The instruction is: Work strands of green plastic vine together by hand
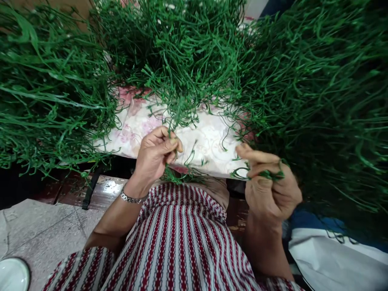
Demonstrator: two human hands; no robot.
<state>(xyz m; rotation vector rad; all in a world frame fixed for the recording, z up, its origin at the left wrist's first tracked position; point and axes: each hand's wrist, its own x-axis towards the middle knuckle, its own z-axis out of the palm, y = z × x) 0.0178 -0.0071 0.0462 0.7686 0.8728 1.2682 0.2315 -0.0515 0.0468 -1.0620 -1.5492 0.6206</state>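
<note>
My left hand [159, 149] is closed in a pinch, thumb against forefinger, on a thin green stem [170, 137] that looks like artificial greenery. To the right, my right hand [269, 182] is curled round several short green stems [269, 175], slightly smeared by motion, and its forefinger points left. Both hands are at the near edge of a floral cloth-covered table [200, 141]. A few loose stems [190, 155] are between them. Just beyond my left hand, more stems spill from the middle heap [182, 60].
Large tangled heaps of green stems rise at the left [51, 93] and right [318, 89]. A white sack [339, 254] is at the lower right. A round white dish or lid [13, 275] shows at the lower left, above the tiled floor [45, 226].
</note>
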